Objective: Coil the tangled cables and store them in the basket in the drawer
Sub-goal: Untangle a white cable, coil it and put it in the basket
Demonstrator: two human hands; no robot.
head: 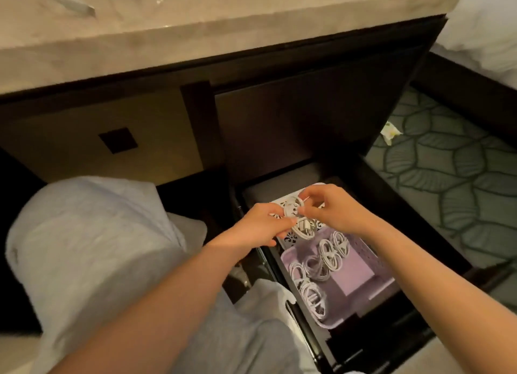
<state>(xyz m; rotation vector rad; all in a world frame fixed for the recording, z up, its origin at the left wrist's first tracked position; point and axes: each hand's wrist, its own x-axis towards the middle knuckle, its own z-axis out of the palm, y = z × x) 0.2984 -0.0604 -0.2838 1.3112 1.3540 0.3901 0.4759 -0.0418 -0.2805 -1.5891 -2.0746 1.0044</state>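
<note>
Left grip (260, 229): pinching cable coil (291, 208)
Right grip (333, 205): pinching same coil
Purple basket (355, 282): stored coils (330, 252) along left wall, bare floor right
Drawer (414, 219): open, rim beside right forearm (419, 264)

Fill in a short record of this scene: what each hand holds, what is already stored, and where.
left grip: pinches the coiled white cable with a plug
right grip: pinches the same cable
cable position: held up over the drawer
lilac slotted plastic basket: inside the open dark wooden drawer
stored: several coiled white cables in the lilac basket
white patterned basket: beyond the lilac one
</note>
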